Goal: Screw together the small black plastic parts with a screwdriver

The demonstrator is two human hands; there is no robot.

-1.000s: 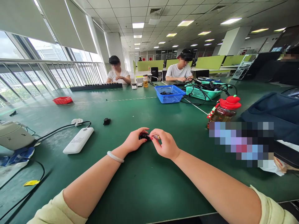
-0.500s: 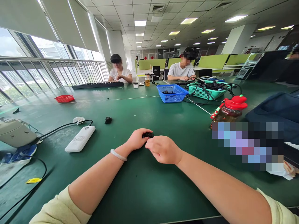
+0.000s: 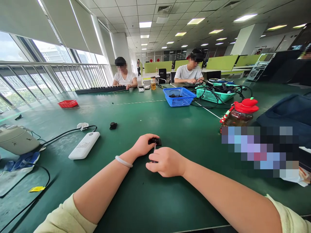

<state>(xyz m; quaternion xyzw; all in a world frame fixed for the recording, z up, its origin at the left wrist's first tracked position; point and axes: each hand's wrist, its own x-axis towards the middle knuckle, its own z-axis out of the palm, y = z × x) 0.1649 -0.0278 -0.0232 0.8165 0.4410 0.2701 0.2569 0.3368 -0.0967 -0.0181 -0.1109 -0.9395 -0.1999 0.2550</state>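
On the green table in front of me, my left hand (image 3: 143, 144) grips a small black plastic part (image 3: 157, 141), fingers curled over its far side. Much of the part is covered by those fingers. My right hand (image 3: 168, 162) is closed around a small screwdriver (image 3: 155, 146). Its thin metal shaft points away from me, and the tip meets the near side of the black part or lies just over it. The handle is mostly inside my right fingers. Another small black part (image 3: 113, 125) lies apart, beyond my left hand.
A white power bank (image 3: 84, 145) with a cable lies at left. Farther off are a red tray (image 3: 67, 104), a blue basket (image 3: 179, 101) and a green basket (image 3: 213, 96) of cables. A red-lidded bottle (image 3: 239, 118) stands at right. Two people sit across the table.
My right hand has drawn slightly toward me and turned, so the screwdriver's shaft now shows. More of the black part is exposed. A person across the table has lowered their hands.
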